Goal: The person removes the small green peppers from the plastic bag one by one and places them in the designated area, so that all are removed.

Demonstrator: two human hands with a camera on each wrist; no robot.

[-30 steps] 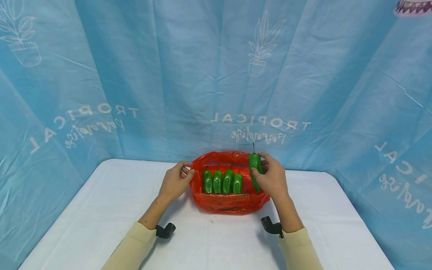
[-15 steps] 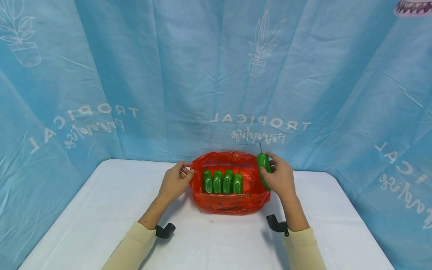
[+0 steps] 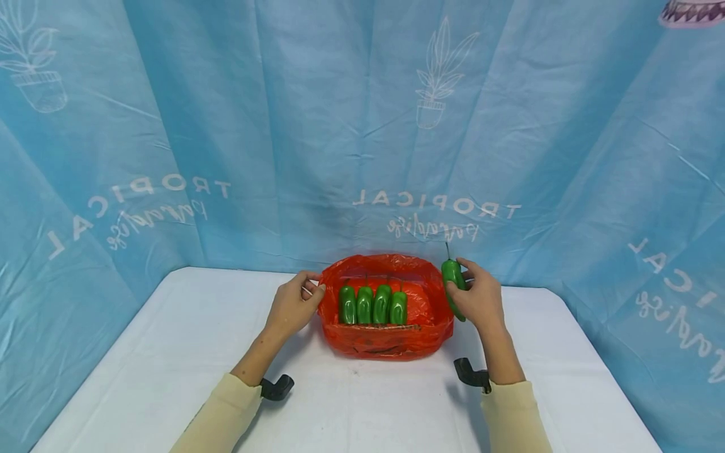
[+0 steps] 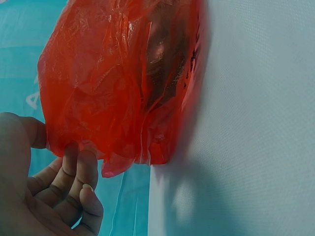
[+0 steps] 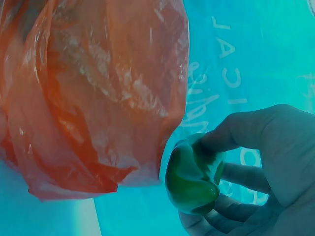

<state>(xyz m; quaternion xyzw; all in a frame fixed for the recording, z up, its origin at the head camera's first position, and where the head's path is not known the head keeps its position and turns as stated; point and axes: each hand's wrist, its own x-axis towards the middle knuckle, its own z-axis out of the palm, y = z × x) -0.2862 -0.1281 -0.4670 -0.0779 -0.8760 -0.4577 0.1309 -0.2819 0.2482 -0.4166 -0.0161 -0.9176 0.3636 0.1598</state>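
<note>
A red plastic bag (image 3: 385, 343) stands with its mouth spread on the table. Several green chili peppers (image 3: 364, 305) lie side by side in its left and middle part, stems toward the back. My left hand (image 3: 294, 305) pinches the bag's left rim between thumb and fingers, which the left wrist view also shows. At the bag's right edge, my right hand (image 3: 477, 294) grips one more green chili pepper (image 3: 452, 277), stem up and slightly tilted. In the right wrist view this pepper (image 5: 192, 179) appears end-on, just beside the bag wall (image 5: 113, 88).
A white cloth (image 3: 362, 409) covers the table. Close behind the bag hangs a blue curtain (image 3: 317, 157) with white lettering and plant prints, and it wraps round both sides. Black camera mounts (image 3: 276, 387) jut from the wrists.
My right hand has moved to the right with its chili pepper, from over the bag's right part to just outside its rim. My left hand and the bag stay in place.
</note>
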